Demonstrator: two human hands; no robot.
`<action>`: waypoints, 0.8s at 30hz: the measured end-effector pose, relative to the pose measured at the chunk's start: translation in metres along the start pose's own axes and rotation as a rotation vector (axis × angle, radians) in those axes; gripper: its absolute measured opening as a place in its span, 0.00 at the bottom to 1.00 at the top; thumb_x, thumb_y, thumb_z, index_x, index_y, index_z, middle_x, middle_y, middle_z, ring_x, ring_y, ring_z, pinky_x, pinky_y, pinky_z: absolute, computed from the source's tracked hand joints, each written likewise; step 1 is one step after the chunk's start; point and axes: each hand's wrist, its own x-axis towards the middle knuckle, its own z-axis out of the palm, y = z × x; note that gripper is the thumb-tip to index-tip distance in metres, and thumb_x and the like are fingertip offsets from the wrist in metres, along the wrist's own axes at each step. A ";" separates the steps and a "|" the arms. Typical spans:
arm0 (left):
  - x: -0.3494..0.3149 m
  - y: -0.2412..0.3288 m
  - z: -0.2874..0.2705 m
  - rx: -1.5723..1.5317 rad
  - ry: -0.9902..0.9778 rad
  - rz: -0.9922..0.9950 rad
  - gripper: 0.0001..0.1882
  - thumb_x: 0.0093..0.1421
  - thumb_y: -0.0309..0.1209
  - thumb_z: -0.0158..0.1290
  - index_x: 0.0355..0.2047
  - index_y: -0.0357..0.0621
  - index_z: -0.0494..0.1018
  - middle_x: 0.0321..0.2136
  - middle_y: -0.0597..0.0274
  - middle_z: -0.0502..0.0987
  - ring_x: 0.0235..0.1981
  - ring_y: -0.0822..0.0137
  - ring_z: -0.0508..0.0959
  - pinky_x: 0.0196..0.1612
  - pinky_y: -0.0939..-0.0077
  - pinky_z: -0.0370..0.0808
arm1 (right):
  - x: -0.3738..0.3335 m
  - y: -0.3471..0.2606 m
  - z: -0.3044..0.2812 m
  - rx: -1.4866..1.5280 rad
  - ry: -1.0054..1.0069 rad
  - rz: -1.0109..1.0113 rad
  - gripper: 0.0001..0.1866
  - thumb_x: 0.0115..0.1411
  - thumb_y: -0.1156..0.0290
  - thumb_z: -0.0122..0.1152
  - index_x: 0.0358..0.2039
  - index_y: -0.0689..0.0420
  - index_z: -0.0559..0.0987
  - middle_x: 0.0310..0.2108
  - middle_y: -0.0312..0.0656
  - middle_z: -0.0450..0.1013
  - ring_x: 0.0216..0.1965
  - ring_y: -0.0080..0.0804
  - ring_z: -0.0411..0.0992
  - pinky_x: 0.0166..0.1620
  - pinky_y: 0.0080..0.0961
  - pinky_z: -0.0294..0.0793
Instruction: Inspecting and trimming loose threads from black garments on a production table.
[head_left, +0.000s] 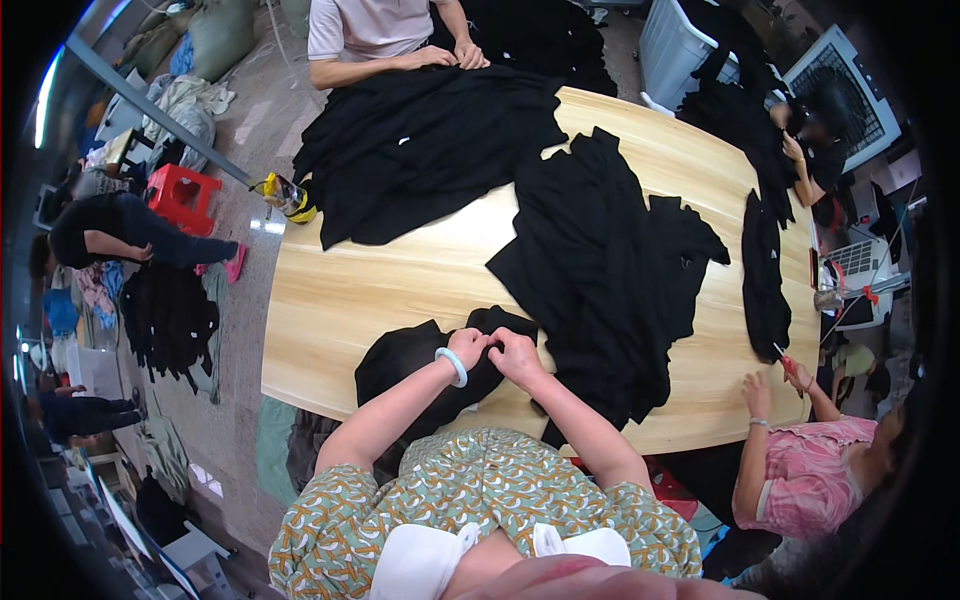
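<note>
Our left hand (466, 347) and right hand (516, 358) pinch a black garment (395, 364), seemingly mid-work, with nothing clearly finished and other black pieces (592, 262) perhaps left.

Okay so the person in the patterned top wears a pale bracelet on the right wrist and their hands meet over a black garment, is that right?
Almost: the head view shows the pale bracelet on the left wrist, not the right. The left hand and right hand do meet over a black garment.

Two wearer's hands (465, 346) (515, 358), one wooden table (325, 305)
</note>
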 end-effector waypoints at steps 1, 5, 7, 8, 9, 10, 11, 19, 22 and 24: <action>0.001 -0.002 0.001 0.048 0.024 0.031 0.13 0.53 0.34 0.49 0.20 0.36 0.71 0.15 0.60 0.71 0.19 0.74 0.68 0.24 0.77 0.65 | 0.001 0.004 0.003 0.020 0.020 0.000 0.07 0.44 0.74 0.53 0.26 0.59 0.73 0.24 0.49 0.72 0.28 0.45 0.71 0.33 0.35 0.70; -0.002 0.004 -0.001 0.172 0.074 0.175 0.11 0.53 0.33 0.47 0.21 0.38 0.70 0.17 0.52 0.71 0.19 0.63 0.71 0.26 0.71 0.67 | -0.002 0.007 0.002 -0.063 0.039 -0.038 0.07 0.46 0.74 0.54 0.28 0.59 0.74 0.26 0.48 0.72 0.29 0.44 0.71 0.34 0.33 0.71; -0.005 0.005 0.000 0.298 0.112 0.283 0.10 0.52 0.32 0.47 0.22 0.38 0.71 0.18 0.51 0.71 0.22 0.58 0.72 0.27 0.67 0.68 | -0.003 0.005 -0.002 -0.103 0.024 -0.076 0.06 0.46 0.74 0.53 0.28 0.59 0.73 0.26 0.48 0.72 0.29 0.45 0.71 0.33 0.36 0.71; -0.008 0.010 -0.001 0.427 0.145 0.394 0.09 0.52 0.32 0.46 0.23 0.39 0.71 0.20 0.50 0.71 0.24 0.54 0.73 0.29 0.64 0.69 | -0.003 0.005 -0.003 -0.144 0.015 -0.112 0.05 0.47 0.74 0.52 0.27 0.58 0.73 0.27 0.48 0.72 0.29 0.47 0.71 0.32 0.39 0.70; -0.011 0.015 -0.003 0.425 0.073 0.360 0.09 0.51 0.31 0.46 0.24 0.37 0.70 0.23 0.48 0.71 0.29 0.50 0.72 0.33 0.61 0.69 | -0.003 0.007 -0.003 -0.158 0.028 -0.137 0.05 0.47 0.74 0.51 0.26 0.58 0.73 0.26 0.47 0.72 0.29 0.46 0.71 0.32 0.39 0.70; -0.015 0.021 -0.005 0.424 0.075 0.358 0.09 0.51 0.31 0.46 0.24 0.37 0.70 0.23 0.48 0.71 0.29 0.50 0.72 0.33 0.61 0.69 | -0.002 0.007 -0.005 -0.158 0.026 -0.138 0.05 0.47 0.74 0.51 0.26 0.58 0.73 0.26 0.47 0.72 0.29 0.46 0.71 0.32 0.39 0.70; -0.021 0.030 -0.009 0.445 0.036 0.391 0.09 0.50 0.31 0.47 0.24 0.36 0.69 0.24 0.47 0.71 0.30 0.50 0.72 0.34 0.61 0.69 | -0.003 0.005 -0.008 -0.170 0.029 -0.152 0.05 0.47 0.74 0.51 0.26 0.58 0.73 0.26 0.47 0.71 0.28 0.46 0.71 0.31 0.39 0.70; -0.030 0.007 0.009 0.488 0.150 0.484 0.04 0.47 0.25 0.46 0.23 0.36 0.67 0.24 0.48 0.68 0.29 0.50 0.69 0.33 0.59 0.67 | -0.010 0.002 -0.006 -0.226 -0.013 -0.197 0.04 0.48 0.72 0.51 0.22 0.59 0.71 0.23 0.47 0.70 0.26 0.46 0.70 0.29 0.40 0.70; -0.029 -0.002 0.018 0.531 0.202 0.549 0.03 0.47 0.24 0.46 0.22 0.37 0.65 0.23 0.49 0.67 0.27 0.51 0.68 0.32 0.59 0.67 | -0.014 0.005 0.000 -0.288 -0.020 -0.189 0.05 0.48 0.72 0.51 0.23 0.59 0.72 0.23 0.47 0.70 0.25 0.46 0.71 0.28 0.39 0.70; -0.029 -0.001 0.019 0.572 0.208 0.576 0.02 0.47 0.24 0.46 0.22 0.38 0.64 0.22 0.49 0.66 0.27 0.51 0.68 0.31 0.60 0.67 | -0.015 0.005 0.000 -0.358 -0.021 -0.203 0.04 0.48 0.73 0.49 0.20 0.59 0.69 0.21 0.49 0.69 0.24 0.47 0.70 0.26 0.40 0.69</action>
